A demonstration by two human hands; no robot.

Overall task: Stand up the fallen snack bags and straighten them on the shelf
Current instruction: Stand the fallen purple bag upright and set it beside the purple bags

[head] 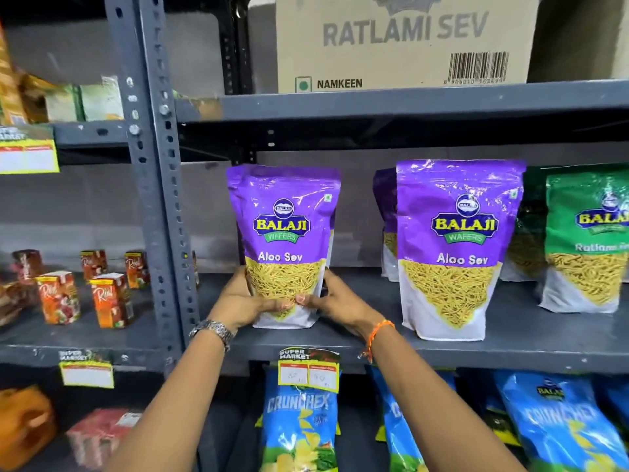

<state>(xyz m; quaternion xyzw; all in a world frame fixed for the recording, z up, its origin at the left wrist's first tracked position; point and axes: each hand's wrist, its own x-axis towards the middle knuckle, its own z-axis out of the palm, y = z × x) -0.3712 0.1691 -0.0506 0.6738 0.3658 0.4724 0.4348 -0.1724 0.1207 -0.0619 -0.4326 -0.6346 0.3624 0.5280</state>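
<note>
Hands: left hand (pixel 242 303) and right hand (pixel 335 301) clasp the lower sides of a purple Aloo Sev bag (pixel 285 233), thumbs on its front.
Held bag: upright, base on the grey metal shelf (pixel 340 338), near the front edge; another purple bag stands close behind it.
Same shelf: second Aloo Sev bag (pixel 457 247) upright to the right, well apart; green bag (pixel 585 240) beside that.
Surroundings: perforated steel upright (pixel 160 185) on the left; cardboard carton (pixel 405 42) above; blue chip bags (pixel 299 420) below; price tag (pixel 309 371) on the shelf edge.
</note>
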